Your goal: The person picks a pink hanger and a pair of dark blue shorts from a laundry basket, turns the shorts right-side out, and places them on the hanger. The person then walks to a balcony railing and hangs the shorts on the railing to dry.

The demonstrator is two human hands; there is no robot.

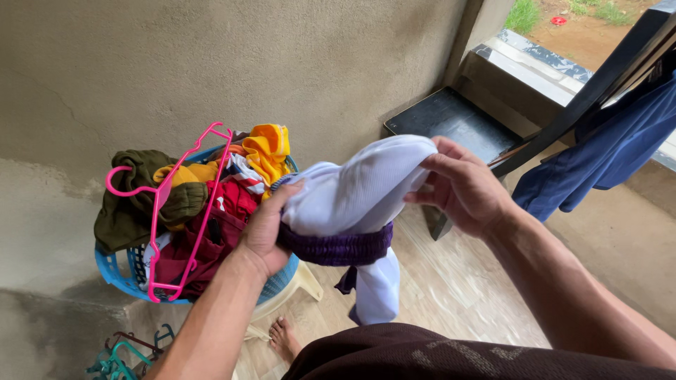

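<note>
Above the tiled floor point(451, 288), near the centre of view, both hands hold up a white garment point(359, 190) with a purple waistband point(336, 248). Left hand point(264, 229) has its fingers closed on the waistband end; right hand point(465, 186) pinches the far white fold. The cloth appears light, soft and limp; the banded edge looks the firmest hold. To the left stands a blue basket point(116, 274) of clothes bearing a pink hanger point(186, 204).
</note>
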